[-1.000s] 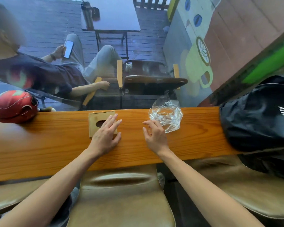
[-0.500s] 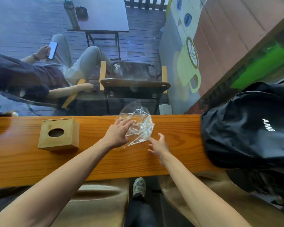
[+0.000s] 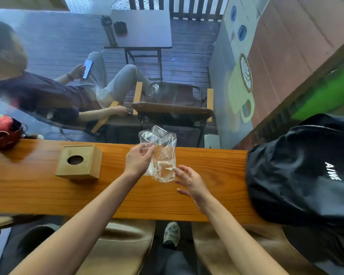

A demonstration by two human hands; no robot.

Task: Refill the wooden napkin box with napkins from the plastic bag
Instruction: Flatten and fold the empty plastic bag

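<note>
The left hand [image 3: 138, 159] is pinched on the upper edge of the clear plastic bag [image 3: 161, 155], lifting it so that it stands on the wooden table [image 3: 38, 193] to the right of the wooden napkin box [image 3: 78, 164]. The right hand [image 3: 190, 181] is spread open just right of the bag's lower corner, its fingertips [image 3: 176, 170] at or almost at the film; I cannot tell whether they touch. The box sits closed, its round hole facing up, well clear of both hands.

The bag looks see-through almost all the way down, and I cannot make out napkins inside; if it holds only a few, they may be hard to find and pinch through the crumpled mouth. The film is thin and slippery, so a one-sided pull by the left hand could slide the bag toward the far edge of the table, which lies just beyond the box and bag. A black backpack [image 3: 302, 171] crowds the right end, leaving the right elbow little room.
</note>
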